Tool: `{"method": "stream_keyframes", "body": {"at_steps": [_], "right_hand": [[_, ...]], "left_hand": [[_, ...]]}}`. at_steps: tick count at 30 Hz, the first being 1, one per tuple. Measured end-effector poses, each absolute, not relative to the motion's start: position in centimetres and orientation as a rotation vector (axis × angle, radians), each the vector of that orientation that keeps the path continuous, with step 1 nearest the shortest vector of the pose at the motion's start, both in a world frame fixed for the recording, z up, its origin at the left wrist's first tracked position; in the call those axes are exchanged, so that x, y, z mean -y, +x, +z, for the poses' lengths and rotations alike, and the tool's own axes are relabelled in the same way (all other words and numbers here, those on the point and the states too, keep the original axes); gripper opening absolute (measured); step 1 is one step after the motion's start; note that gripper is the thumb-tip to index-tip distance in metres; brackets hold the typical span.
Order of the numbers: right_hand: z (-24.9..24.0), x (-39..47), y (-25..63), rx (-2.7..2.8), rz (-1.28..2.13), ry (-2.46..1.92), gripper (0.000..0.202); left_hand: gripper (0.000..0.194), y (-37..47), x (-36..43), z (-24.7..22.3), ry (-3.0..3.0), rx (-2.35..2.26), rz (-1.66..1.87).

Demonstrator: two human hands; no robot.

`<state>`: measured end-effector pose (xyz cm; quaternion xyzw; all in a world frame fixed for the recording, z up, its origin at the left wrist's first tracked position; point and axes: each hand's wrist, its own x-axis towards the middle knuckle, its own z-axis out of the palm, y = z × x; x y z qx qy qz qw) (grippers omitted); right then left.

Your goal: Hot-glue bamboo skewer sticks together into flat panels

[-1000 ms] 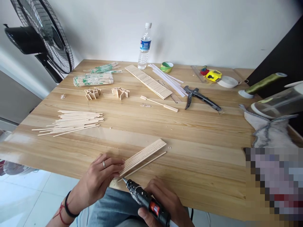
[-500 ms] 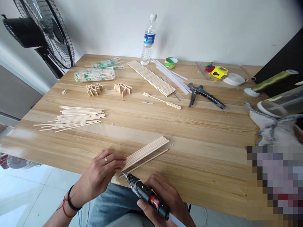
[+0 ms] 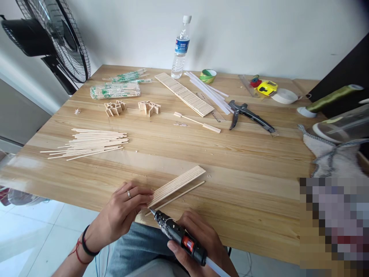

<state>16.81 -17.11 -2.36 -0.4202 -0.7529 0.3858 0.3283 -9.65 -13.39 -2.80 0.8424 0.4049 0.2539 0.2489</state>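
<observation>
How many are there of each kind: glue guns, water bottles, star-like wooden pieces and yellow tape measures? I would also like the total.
Glue gun: 1
Water bottle: 1
Star-like wooden pieces: 2
Yellow tape measure: 1
Total: 5

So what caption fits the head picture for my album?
Left hand touches a panel of sticks; right hand holds a glue gun.

We seem to be in a room at home used for crafts: a pedestal fan (image 3: 67,42) stands by a plain white wall (image 3: 132,34) above pale floor tiles (image 3: 40,242). Our wood-grain surface (image 3: 248,165) carries loose wooden sticks (image 3: 95,142), a yellow tape measure (image 3: 267,88) and a water bottle (image 3: 179,63).
</observation>
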Motion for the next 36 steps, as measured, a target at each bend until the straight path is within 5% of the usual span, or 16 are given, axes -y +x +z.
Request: {"method": "stream_keyframes", "body": {"at_steps": [36], "right_hand": [[-3.1,16.9,17.2,1.897,0.962,-1.109,0.017]], "left_hand": [[0.026,-9.6,13.2,-2.4,2.317,-1.051,0.696]]}}
